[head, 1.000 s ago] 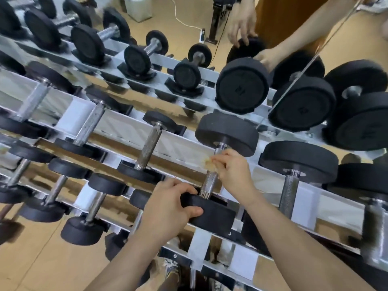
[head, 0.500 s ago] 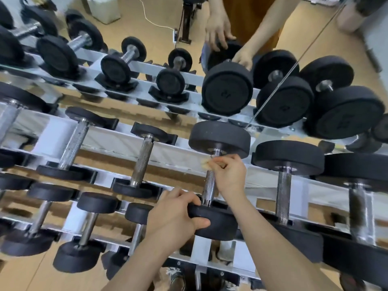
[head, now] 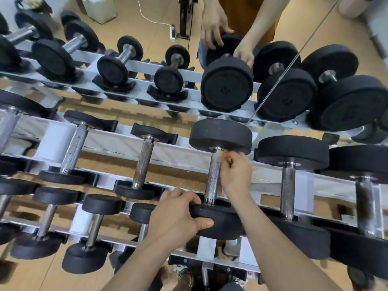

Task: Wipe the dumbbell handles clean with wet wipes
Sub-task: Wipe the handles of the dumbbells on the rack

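- Dumbbell lies on the rack; my left hand clamps its near weight.
- My right hand pinches what looks like the wipe at the handle's far end.
- Risk: small wad snags on knurling and slips free.

The wet wipe is almost wholly covered by the curled fingers of the right hand; only a small pale scrap shows at the top of the dumbbell handle, and contact with the metal cannot be confirmed. The left hand and the right forearm cover part of the near head, and both arms are cut off by the lower edge. The far-right dumbbell is blurred along its bar, the markings on the upper-row heads are illegible, and the leftmost dumbbell is cropped by the left edge.
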`<action>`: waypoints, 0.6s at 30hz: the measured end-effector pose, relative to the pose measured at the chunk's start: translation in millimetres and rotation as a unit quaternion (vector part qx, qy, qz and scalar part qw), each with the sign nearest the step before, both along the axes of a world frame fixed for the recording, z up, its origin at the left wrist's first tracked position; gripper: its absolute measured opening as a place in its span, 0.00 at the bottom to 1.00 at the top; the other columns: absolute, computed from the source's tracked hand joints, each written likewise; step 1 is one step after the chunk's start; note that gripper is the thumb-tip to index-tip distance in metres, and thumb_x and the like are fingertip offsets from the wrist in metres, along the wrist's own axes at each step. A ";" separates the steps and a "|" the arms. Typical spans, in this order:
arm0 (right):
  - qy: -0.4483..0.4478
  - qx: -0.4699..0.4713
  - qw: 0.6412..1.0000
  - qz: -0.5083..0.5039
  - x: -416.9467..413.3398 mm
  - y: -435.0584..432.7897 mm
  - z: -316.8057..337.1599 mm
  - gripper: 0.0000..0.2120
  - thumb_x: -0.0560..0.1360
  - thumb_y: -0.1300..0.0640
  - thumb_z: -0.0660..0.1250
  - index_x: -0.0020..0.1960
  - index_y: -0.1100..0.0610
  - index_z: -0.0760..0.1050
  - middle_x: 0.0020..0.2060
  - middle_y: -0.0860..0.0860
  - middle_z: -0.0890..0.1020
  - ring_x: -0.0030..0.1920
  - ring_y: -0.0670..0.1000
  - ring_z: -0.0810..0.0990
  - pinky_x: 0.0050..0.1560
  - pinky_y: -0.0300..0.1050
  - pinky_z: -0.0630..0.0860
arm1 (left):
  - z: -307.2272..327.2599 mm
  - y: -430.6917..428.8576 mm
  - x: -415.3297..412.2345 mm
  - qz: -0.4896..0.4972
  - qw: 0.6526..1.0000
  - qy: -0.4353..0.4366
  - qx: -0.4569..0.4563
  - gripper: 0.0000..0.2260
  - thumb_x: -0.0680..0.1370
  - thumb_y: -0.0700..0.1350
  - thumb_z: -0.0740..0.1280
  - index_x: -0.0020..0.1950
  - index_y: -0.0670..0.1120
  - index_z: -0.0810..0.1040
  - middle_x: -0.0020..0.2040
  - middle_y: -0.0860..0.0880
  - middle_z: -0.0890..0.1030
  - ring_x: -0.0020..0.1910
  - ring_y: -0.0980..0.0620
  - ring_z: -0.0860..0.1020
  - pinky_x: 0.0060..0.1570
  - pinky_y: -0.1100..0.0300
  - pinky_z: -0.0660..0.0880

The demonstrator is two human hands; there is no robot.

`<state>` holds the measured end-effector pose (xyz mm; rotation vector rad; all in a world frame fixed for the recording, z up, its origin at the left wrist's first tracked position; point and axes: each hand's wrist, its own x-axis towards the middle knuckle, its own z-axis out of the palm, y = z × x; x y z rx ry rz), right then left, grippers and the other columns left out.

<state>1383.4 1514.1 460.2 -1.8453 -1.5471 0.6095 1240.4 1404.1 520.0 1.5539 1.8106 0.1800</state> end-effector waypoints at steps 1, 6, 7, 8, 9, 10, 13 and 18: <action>-0.040 0.016 0.997 0.060 4.8 -4.3 0.8 0.05 0.74 0.66 0.68 0.43 0.60 0.81 0.38 0.52 0.76 0.38 0.50 0.73 0.40 0.32 0.62 | 0.0 0.0 -0.3 -0.001 1.000 0.001 0.003 0.21 0.67 0.67 0.70 0.57 0.63 0.73 0.48 0.64 0.66 0.54 0.59 0.62 0.48 0.61 0.65; -0.094 0.033 0.983 0.153 13.1 2.0 5.5 0.07 0.76 0.64 0.67 0.50 0.60 0.83 0.46 0.52 0.80 0.45 0.53 0.78 0.50 0.38 0.71 | 2.1 1.4 -0.2 -0.008 1.000 -0.004 -0.002 0.20 0.68 0.66 0.71 0.55 0.62 0.73 0.49 0.62 0.70 0.55 0.57 0.65 0.49 0.60 0.67; -0.117 0.025 0.981 0.153 13.7 5.5 6.2 0.09 0.76 0.63 0.66 0.53 0.59 0.83 0.49 0.53 0.80 0.49 0.54 0.78 0.52 0.40 0.72 | 2.3 1.7 -0.2 -0.007 1.000 -0.003 0.000 0.20 0.68 0.66 0.71 0.55 0.62 0.73 0.49 0.62 0.70 0.55 0.57 0.65 0.49 0.60 0.68; -0.129 0.002 0.979 0.157 12.5 5.8 7.0 0.11 0.77 0.63 0.65 0.55 0.58 0.82 0.51 0.53 0.80 0.50 0.54 0.77 0.52 0.42 0.72 | 2.6 1.8 -0.3 -0.008 1.000 -0.001 -0.001 0.20 0.68 0.66 0.71 0.55 0.62 0.73 0.49 0.62 0.70 0.55 0.57 0.65 0.49 0.60 0.68; -0.131 -0.026 0.976 0.170 12.2 2.1 6.1 0.12 0.77 0.64 0.63 0.56 0.57 0.82 0.50 0.52 0.79 0.50 0.53 0.76 0.50 0.42 0.70 | 2.8 1.5 -0.6 -0.009 1.000 0.000 -0.003 0.20 0.68 0.66 0.71 0.55 0.62 0.73 0.48 0.62 0.70 0.54 0.57 0.65 0.49 0.60 0.68; -0.129 -0.047 0.972 0.193 10.2 -4.2 6.7 0.12 0.76 0.66 0.64 0.53 0.57 0.83 0.48 0.50 0.78 0.47 0.51 0.74 0.48 0.42 0.68 | 2.5 1.3 -1.0 -0.008 1.000 0.000 -0.003 0.20 0.67 0.66 0.71 0.54 0.62 0.73 0.48 0.62 0.69 0.54 0.57 0.65 0.49 0.60 0.68; -0.124 -0.083 0.942 0.302 10.2 -26.5 3.6 0.11 0.71 0.66 0.68 0.45 0.52 0.84 0.46 0.45 0.79 0.47 0.50 0.78 0.51 0.44 0.73 | 2.5 0.4 -1.1 -0.008 1.000 0.000 -0.002 0.20 0.68 0.66 0.70 0.55 0.62 0.73 0.48 0.63 0.69 0.55 0.57 0.65 0.49 0.60 0.68; -0.211 -0.033 0.929 0.303 8.6 1.2 23.1 0.13 0.73 0.65 0.67 0.51 0.52 0.84 0.48 0.49 0.80 0.50 0.55 0.79 0.50 0.43 0.76 | 1.8 -1.5 -2.0 -0.010 1.000 -0.006 -0.002 0.21 0.68 0.67 0.70 0.57 0.62 0.72 0.50 0.63 0.70 0.56 0.58 0.64 0.50 0.60 0.68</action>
